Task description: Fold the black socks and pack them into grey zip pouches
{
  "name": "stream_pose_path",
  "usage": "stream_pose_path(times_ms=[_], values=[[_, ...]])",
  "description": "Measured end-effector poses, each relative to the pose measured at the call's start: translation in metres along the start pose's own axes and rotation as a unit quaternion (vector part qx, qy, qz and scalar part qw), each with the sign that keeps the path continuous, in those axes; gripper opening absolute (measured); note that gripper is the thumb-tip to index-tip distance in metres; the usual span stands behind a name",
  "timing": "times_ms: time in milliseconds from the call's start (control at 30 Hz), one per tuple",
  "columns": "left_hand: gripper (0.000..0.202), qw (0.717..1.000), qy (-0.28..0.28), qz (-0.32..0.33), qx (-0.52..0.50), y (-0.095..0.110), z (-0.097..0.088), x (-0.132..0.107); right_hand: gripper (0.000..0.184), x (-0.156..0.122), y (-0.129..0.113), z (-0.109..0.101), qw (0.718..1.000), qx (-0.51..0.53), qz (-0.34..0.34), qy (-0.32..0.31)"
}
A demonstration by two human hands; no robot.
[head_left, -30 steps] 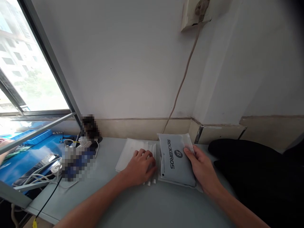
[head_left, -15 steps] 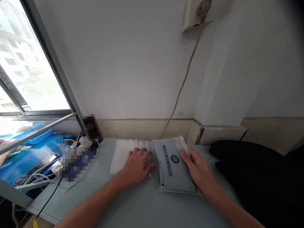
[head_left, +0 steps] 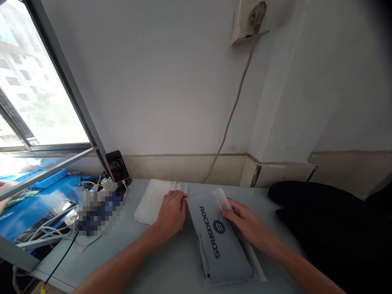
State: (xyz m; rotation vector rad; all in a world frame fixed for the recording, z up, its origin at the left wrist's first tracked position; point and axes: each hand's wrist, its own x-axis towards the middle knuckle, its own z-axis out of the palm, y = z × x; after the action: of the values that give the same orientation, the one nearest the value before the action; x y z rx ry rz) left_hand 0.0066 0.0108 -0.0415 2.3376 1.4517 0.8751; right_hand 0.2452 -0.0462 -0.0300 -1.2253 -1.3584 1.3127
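A frosted plastic zip bag point(head_left: 225, 245) printed ROCKBROS lies tilted on the grey table, with something flat and dark inside that I cannot make out. My right hand point(head_left: 245, 222) grips its upper right edge, thumb on top. At the upper left corner of the same bag, my left hand point(head_left: 173, 212) is closed, its fingers curled and pinching that corner. Under and behind my left hand sit flat whitish translucent bags point(head_left: 153, 200), partly covered by it.
Black fabric point(head_left: 324, 220) covers the table's right side. To the left are a propped phone point(head_left: 117, 165), white cables point(head_left: 49, 230) and a metal frame bar point(head_left: 55, 167). Beyond the bar, a blue surface holds a blue tray point(head_left: 52, 178). A cord point(head_left: 235, 102) hangs from the wall socket.
The printed bag has come nearer to me and turned, its top leaning further left. My left hand has closed from spread fingers onto its corner. My right hand still holds the right edge.
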Motion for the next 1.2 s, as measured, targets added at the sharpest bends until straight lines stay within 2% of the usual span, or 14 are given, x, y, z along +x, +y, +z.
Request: stream_pose_path(times_ms=[67,133,167,267,400,533,700,767,900,1067,1200], values=[[0.035,0.985,0.006,-0.055,-0.163,0.003,-0.002,0.002,0.025,-0.003,-0.003,0.003,0.999,-0.012,-0.002,-0.031],[0.041,0.949,-0.058,-0.081,-0.299,0.008,-0.004,0.002,0.025,-0.006,-0.003,0.006,0.997,-0.028,0.000,-0.069],[0.042,0.935,-0.099,-0.078,-0.331,0.011,-0.005,0.001,0.026,-0.007,-0.002,0.007,0.995,-0.031,0.002,-0.093],[0.039,0.925,-0.191,-0.053,-0.323,0.020,-0.005,-0.006,0.031,-0.008,0.006,0.011,0.991,-0.047,-0.007,-0.127],[0.038,0.920,-0.233,-0.043,-0.311,0.029,-0.004,-0.014,0.039,-0.007,0.014,0.016,0.989,-0.111,-0.057,-0.081],[0.044,0.941,-0.223,-0.008,-0.253,0.036,-0.006,-0.017,0.040,-0.007,0.012,0.021,0.984,-0.149,-0.076,-0.060],[0.044,0.943,-0.216,0.011,-0.253,0.036,-0.008,-0.013,0.043,-0.008,0.011,0.021,0.985,-0.141,-0.080,-0.060],[0.044,0.951,-0.181,0.007,-0.250,0.028,-0.014,-0.005,0.044,-0.006,0.010,0.017,0.988,-0.121,-0.071,-0.061],[0.045,0.974,-0.071,-0.023,-0.212,-0.001,-0.038,0.020,0.048,-0.003,0.007,0.005,0.992,-0.102,-0.053,-0.043],[0.048,0.981,-0.042,-0.049,-0.185,-0.036,-0.058,0.041,0.048,-0.003,0.005,-0.005,0.991,-0.124,-0.026,-0.028],[0.047,0.985,-0.036,-0.040,-0.162,-0.043,-0.058,0.042,0.047,-0.005,0.004,-0.002,0.990,-0.135,-0.024,-0.036]])
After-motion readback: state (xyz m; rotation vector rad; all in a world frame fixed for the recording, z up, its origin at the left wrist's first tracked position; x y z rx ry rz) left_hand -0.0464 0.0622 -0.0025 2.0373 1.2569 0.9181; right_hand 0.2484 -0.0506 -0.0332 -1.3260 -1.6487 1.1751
